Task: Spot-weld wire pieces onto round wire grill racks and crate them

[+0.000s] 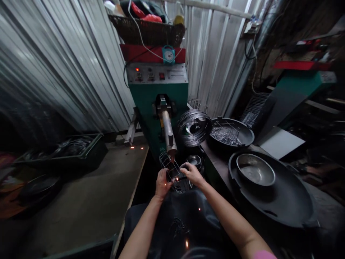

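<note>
We hold a little wire cage in both hands, right under the metal arm of the green machine. Our left hand is closed around the cage's left side, with the fingers curled on the thin wires. Our right hand is closed on the right side, gripping from the top. The cage sits between the two hands, just above our lap, and its top end touches the tip of the metal arm. Small orange sparks glow at the cage and on the dark apron below.

We think the cage is light, since it is mostly air with thin wire around it. It looks stiff, but thin wire can bend if we squeeze too hard, so a soft, firm grip seems best. The wires are smooth and round, so they may slip a little. Holding across two or three wires at once should keep it from turning. The spot by the sparks is likely hot, so the sides, away from the glowing bit, look like the safe place for fingers. The cut wire ends may be sharp too.

To the right, a big coil of wire leans near the machine. Beside it a dark pan holds short wire pieces. Nearer to us, a shiny bowl sits in a wide black pan.
</note>
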Tool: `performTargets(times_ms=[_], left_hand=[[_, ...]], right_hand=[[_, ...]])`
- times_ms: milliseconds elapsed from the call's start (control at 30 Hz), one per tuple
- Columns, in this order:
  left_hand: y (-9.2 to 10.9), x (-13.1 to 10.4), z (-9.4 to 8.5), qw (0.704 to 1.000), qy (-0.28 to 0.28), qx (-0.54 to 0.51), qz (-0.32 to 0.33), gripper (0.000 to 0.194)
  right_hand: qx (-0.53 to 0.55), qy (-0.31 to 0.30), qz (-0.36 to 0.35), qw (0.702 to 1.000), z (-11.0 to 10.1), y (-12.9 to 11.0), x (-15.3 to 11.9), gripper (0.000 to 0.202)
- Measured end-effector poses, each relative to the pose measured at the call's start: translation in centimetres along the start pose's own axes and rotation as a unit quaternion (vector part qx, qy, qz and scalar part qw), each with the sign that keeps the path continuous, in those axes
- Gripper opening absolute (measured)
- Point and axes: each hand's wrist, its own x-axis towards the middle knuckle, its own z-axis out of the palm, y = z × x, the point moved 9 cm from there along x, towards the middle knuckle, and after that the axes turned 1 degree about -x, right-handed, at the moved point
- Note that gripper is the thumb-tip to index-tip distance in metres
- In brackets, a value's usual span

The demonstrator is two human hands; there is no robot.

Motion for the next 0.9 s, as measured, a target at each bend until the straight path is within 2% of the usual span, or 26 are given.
performTargets(times_ms=[167,300,600,767,900], left_hand=[[0.5,-0.6,-0.5,1.000,0.015,0.023,0.008,0.035],[0.0,-0.9,-0.3,1.000,0.012,0.011,0.002,0.041],[-1.4,-1.0,0.8,0.996,-0.021,-0.048,-0.067,0.050],[-1.6,-0.6,0.5,0.987,-0.009,-0.102,-0.122,0.056],[-2.2,-0.2,1.0,0.976,-0.032,-0.132,-0.173,0.058]], right_hand=[[0.012,-0.019,0.016,1.000,-0.1,0.4,-0.5,0.009],[0.005,-0.021,0.014,1.000,-0.1,-0.2,-0.5,0.008],[0.050,-0.027,0.033,0.998,0.2,0.5,-2.4,0.012],[0.059,-0.010,0.022,0.998,0.2,-0.4,-0.9,0.013],[0.060,-0.010,0.023,0.998,0.7,-1.0,0.7,0.013]])
